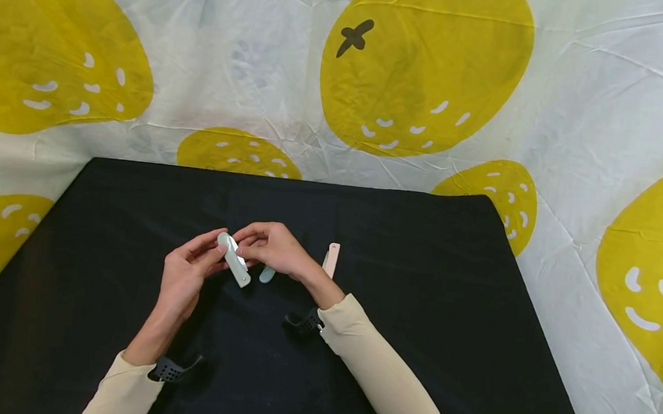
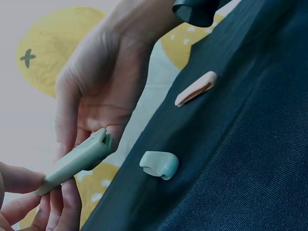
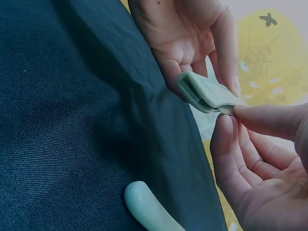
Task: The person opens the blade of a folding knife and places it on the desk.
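A pale green folding knife (image 1: pixel 238 270) is held above the black cloth between both hands. My left hand (image 1: pixel 182 277) pinches one end of its handle between thumb and fingers. At the handle's slotted side, my right hand (image 1: pixel 279 248) pinches a thin edge of the blade (image 3: pixel 226 110) between thumb and forefinger. Most of the blade's length is hidden by the handle and fingers. A pale blue folded piece of similar shape (image 2: pixel 161 166) lies on the cloth under the right hand, partly covered in the head view.
A pink folding knife (image 1: pixel 332 258) lies on the black cloth (image 1: pixel 418 290), behind my right wrist. Black straps (image 1: pixel 176 370) circle both wrists. A white curtain with yellow fruit prints (image 1: pixel 250 54) hangs around the table's back and sides.
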A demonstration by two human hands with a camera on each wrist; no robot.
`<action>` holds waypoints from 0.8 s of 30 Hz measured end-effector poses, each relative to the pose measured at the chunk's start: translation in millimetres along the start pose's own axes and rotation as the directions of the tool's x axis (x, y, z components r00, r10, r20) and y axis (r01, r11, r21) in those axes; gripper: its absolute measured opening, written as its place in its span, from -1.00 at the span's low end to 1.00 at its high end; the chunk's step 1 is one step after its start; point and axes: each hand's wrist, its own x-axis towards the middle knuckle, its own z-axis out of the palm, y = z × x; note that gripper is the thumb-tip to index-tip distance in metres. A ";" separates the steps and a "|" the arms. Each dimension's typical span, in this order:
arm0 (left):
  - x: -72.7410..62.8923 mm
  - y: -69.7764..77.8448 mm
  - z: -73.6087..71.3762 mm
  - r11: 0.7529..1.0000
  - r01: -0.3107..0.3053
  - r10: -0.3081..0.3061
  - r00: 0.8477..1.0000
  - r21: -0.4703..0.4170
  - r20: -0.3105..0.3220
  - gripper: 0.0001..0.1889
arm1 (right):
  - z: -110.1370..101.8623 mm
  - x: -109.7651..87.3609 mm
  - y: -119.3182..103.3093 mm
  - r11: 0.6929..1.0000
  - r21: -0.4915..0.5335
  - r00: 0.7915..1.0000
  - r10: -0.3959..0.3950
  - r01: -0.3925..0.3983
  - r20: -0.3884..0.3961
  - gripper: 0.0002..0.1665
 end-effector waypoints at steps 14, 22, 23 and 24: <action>-0.4 -2.0 -3.6 0.999 0.035 -0.035 0.999 -0.040 0.006 -0.56 | -2.6 -0.6 1.4 0.998 0.061 0.998 0.010 -0.007 -0.055 -0.70; -1.6 -3.7 -1.8 0.990 0.009 -0.019 0.997 -0.141 -0.076 -0.56 | -3.9 -0.5 3.8 0.992 0.120 0.985 -0.001 0.022 -0.173 -0.70; -1.8 -3.8 -1.8 0.989 0.005 -0.018 0.996 -0.151 -0.086 -0.56 | -4.1 -0.8 4.3 0.992 0.126 0.982 -0.003 0.027 -0.187 -0.70; -2.0 -3.9 -1.8 0.989 0.002 -0.017 0.995 -0.150 -0.098 -0.56 | -4.4 -1.1 4.7 0.991 0.132 0.981 -0.001 0.027 -0.194 -0.71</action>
